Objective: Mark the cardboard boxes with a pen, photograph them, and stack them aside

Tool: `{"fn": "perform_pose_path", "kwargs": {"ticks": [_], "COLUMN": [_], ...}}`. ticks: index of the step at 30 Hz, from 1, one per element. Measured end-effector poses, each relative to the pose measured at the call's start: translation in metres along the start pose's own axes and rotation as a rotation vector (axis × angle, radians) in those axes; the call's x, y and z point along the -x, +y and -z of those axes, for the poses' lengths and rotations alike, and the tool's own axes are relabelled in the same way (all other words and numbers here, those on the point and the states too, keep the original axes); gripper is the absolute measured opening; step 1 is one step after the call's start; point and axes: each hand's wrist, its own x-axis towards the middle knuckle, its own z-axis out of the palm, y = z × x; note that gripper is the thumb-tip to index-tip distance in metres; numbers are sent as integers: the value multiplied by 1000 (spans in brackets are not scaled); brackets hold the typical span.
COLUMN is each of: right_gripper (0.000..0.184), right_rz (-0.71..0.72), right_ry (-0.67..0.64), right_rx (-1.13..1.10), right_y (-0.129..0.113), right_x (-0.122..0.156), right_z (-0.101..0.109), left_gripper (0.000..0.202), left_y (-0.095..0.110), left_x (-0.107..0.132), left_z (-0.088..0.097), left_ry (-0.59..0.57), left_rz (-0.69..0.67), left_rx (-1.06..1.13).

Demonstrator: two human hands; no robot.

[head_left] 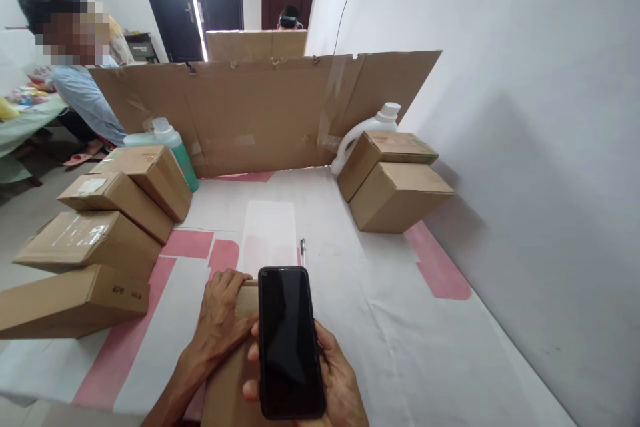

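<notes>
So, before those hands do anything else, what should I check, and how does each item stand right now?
1. Smartphone held: ok, the right hand grips it by its edges.
2. Smartphone screen lit: not ok, it looks dark.
3. Cardboard box steadied: ok, the left hand rests on it.
4. Box's upper face fully visible: not ok, the phone and left hand cover part.
5. Pen wholly clear of the phone: cannot tell, its near end is hidden.
6. White jug capped: ok, the cap is on.
</notes>
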Motion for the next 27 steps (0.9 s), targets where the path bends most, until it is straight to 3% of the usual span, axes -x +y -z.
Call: {"fn": "perform_pose_path", "kwargs": {"ticks": [11, 15, 19, 24, 27], "right_gripper": [53, 53, 66, 71, 63], "right_rz": [2, 45, 212, 488, 564], "right_ry": [-13, 99, 320, 775, 929], "right_rx": [36, 93, 289, 993, 1213], "right_y": [3, -8, -45, -95, -105], "right_x": [-3, -1, -9, -22, -25], "right_z": [-2, 4, 41, 115, 144], "left_gripper": [30, 36, 46, 47, 42], "left_y": [0, -3, -8, -13, -16], "left_x": [2, 2, 1, 0, 0], "left_z": [0, -1, -3, -5, -9], "left_ry": [-3, -31, 6, 17, 31], "left_rz": [15, 36, 58, 80, 84], "left_rx": [9, -5, -3, 25, 28]}}
